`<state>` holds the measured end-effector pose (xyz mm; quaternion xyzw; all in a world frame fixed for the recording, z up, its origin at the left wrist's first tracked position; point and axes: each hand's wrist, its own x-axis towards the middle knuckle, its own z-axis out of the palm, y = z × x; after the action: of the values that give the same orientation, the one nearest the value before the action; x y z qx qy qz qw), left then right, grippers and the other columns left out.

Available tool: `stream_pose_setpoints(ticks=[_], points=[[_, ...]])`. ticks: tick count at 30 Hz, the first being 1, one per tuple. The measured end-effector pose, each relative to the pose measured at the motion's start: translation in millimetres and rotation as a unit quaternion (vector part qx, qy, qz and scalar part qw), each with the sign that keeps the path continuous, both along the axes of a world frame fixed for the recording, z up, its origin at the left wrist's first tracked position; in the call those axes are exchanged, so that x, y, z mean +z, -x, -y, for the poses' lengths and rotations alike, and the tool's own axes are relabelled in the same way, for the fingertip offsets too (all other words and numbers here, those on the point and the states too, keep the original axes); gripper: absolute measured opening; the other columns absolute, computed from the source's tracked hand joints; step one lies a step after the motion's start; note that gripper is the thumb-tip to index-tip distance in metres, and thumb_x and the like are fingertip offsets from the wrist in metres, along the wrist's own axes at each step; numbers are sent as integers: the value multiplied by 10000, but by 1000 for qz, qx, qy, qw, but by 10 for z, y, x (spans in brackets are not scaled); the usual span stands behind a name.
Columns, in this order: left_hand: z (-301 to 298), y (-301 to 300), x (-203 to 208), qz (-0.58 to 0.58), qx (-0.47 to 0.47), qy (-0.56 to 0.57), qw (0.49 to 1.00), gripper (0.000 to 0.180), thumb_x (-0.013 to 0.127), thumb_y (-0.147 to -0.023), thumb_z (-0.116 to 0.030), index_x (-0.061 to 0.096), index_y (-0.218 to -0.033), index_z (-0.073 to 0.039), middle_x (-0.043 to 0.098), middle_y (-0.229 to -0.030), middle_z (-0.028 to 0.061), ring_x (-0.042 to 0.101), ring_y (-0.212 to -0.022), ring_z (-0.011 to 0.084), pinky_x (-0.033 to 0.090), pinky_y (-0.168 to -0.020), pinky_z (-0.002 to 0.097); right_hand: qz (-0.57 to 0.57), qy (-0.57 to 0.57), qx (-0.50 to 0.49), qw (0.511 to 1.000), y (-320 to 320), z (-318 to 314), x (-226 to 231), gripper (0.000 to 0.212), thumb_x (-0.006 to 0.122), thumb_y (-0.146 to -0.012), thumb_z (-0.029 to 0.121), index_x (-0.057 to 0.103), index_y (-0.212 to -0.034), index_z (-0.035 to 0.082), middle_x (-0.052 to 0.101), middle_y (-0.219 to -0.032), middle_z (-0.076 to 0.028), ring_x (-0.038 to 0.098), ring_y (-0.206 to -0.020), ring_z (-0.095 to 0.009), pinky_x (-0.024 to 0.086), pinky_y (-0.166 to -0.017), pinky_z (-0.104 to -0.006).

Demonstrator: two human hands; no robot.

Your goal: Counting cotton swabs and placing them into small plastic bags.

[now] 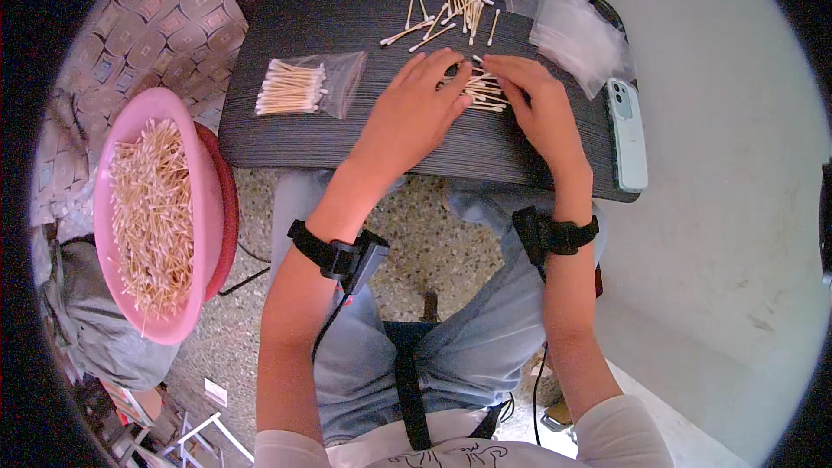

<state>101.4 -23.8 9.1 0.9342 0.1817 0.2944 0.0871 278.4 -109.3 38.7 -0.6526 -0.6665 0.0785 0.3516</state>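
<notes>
Cotton swabs (488, 97): loose pile on the black counter (286, 144), upper middle of the frame, between both hands.
Pile work: looks like tidying; next move seems to need even ends.
Left hand (419, 97): half curled by the pile; can't tell if it grips any.
Right hand (539, 104): half open, thumb and finger apart beside the pile.

Swab pile (486, 97): thin tan sticks, white cotton tips, loose, not bagged. Lies flat on the dark table (290, 146), between left hand (420, 100) and right hand (541, 106), fingers touching or just over its ends. Sticks run roughly left-right with a slight slant, a few crossed, so not fully aligned. Right-side tips show uneven; left ends mostly hidden under the fingers. Count unclear. Scattered swabs (466, 7) lie just beyond, pointing various ways.
</notes>
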Motion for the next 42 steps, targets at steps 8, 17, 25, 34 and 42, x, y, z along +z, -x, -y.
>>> stream_pose_setpoints(ticks=[8, 17, 25, 34, 42], points=[[31, -15, 29, -2, -7, 17, 1000, 467, 560, -913, -276, 491, -1287, -4, 491, -1312, 167, 461, -1220, 355, 368, -1058, 420, 38, -86, -29, 995, -5, -74, -74, 252, 524, -826, -3, 674, -1024, 41, 656, -966, -145, 584, -927, -338, 457, -871, -407], [35, -60, -24, -42, 31, -21, 998, 568, 468, -949, -393, 428, -1354, 4, 426, -1414, 164, 388, -1314, 316, 272, -1117, 420, 16, -91, -26, 995, 2, -67, -63, 236, 574, -827, 23, 687, -1028, 78, 658, -974, -118, 583, -951, -322, 449, -901, -397], [30, -45, -29, -50, 25, -26, 998, 549, 468, -953, -371, 423, -1361, -7, 440, -1404, 156, 390, -1316, 302, 276, -1114, 416, 75, -39, -8, 996, -30, -49, 4, 147, 662, -779, 117, 686, -906, 47, 633, -955, -90, 551, -954, -303, 443, -876, -384], [22, -53, 4, -5, 25, 21, 999, 521, 482, -954, -337, 422, -1353, -7, 481, -1356, 172, 444, -1267, 317, 311, -1092, 413, 79, -78, 8, 994, -41, -48, 13, 124, 644, -807, 123, 645, -893, 34, 613, -965, -103, 544, -935, -316, 432, -859, -392], [8, -74, 61, 100, 44, 195, 975, 435, 501, -958, -240, 435, -1310, 5, 540, -1243, 218, 525, -1139, 370, 396, -996, 407, -16, -45, -22, 999, -40, -15, 64, 120, 589, -862, 114, 618, -908, 7, 616, -911, -146, 564, -894, -342, 441, -817, -400]])
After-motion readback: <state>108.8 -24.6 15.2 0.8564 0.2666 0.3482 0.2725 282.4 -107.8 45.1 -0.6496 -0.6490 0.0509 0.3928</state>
